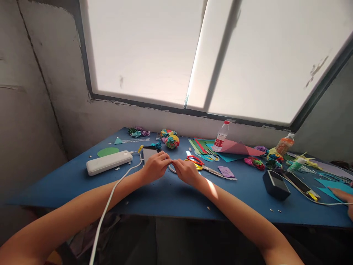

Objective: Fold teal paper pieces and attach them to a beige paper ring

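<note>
My left hand and my right hand meet fingertip to fingertip above the front half of the blue table. Both are closed in a pinch; anything between the fingers is hidden or too small to make out. A pale curved edge shows just below the fingertips, its kind unclear. Behind my left hand lies a phone, partly covered by it. To the right of my right hand rest scissors with red and yellow handles, and a small purple packet-like piece.
Left are a white power bank with a cable crossing my left forearm and a green paper circle. Crumpled paper balls, coloured sheets and a bottle stand behind. Right, a dark box and another person's hand.
</note>
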`<state>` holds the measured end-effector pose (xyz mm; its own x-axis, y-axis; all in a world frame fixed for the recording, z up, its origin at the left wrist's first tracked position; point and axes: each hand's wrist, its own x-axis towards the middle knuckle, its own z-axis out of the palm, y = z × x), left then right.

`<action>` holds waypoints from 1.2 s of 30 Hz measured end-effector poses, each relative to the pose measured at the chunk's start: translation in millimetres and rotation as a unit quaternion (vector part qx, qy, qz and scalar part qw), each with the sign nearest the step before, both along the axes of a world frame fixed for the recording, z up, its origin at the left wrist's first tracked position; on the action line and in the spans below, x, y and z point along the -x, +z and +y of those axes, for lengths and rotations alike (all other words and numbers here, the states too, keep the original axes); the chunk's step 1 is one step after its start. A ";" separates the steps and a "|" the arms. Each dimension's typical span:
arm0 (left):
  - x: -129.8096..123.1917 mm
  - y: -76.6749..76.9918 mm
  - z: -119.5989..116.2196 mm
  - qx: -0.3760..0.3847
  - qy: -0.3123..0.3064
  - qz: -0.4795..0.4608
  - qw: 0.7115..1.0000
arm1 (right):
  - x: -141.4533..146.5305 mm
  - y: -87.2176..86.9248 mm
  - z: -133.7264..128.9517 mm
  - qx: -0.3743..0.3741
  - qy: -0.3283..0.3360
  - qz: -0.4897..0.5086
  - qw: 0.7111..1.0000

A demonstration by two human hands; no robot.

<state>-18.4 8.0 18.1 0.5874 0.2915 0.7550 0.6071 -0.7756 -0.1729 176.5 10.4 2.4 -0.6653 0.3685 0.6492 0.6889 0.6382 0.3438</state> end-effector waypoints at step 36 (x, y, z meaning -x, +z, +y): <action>0.5 -3.7 1.9 -0.096 -0.017 0.190 0.977 | 5.7 4.7 -12.2 -0.091 -0.037 -0.107 0.989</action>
